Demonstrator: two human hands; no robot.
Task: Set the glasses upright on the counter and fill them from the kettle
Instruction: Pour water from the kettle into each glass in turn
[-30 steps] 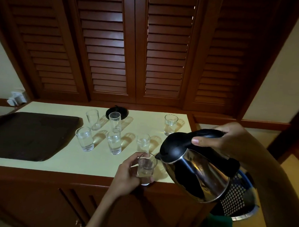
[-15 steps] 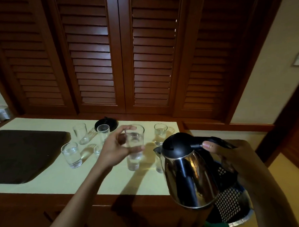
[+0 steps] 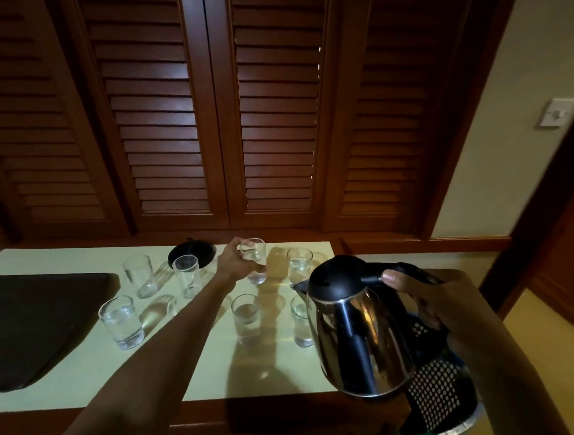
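Glasses (image 3: 245, 317) stand upright on the counter (image 3: 85, 373), six of them, some holding water, near a dark tray (image 3: 28, 321) on my left. My left hand (image 3: 234, 261) reaches to the far side and grips a seventh glass (image 3: 255, 262) upright beside the black base (image 3: 192, 251); whether it touches the counter I cannot tell. My right hand (image 3: 420, 295) clasps the kettle (image 3: 356, 332) by its handle, over the counter's right front corner, above a mesh basket (image 3: 435, 398).
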